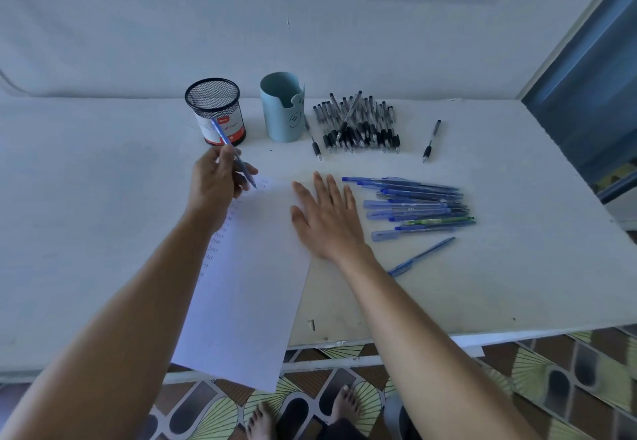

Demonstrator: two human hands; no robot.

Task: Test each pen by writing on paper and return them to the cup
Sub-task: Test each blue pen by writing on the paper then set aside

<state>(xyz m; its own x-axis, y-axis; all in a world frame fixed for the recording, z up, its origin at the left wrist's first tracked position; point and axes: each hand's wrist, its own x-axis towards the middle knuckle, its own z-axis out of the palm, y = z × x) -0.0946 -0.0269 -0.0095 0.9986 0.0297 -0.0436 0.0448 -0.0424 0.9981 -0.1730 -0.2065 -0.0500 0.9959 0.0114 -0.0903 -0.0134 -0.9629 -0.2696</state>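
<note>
On the white table (482, 284), my flat right hand (324, 219) steadies the white paper sheet (248, 284) (press firmly) while my left hand (215, 181) grips the blue ballpoint pen (234, 153), tip light.

Left hand (215, 181) pinches a blue pen (220, 132), arm outstretched; right hand (327, 219) lies flat, fingers spread.

- Feed is dim and flat, with a cool blue cast over the wall (138, 26) and table (517, 267).
- Light is soft and I can't pin the source. I see only faint shadows, under the right hand (327, 222) and beside the mesh cup (215, 112).
- Paper (248, 284) is the brightest patch. The handwriting down its left edge is barely legible.
- Left hand (213, 181) and the blue pen (224, 138) it holds read slightly soft.
- Wide-angle warp: table edges bow, forearms stretch toward the bottom corners.
</note>
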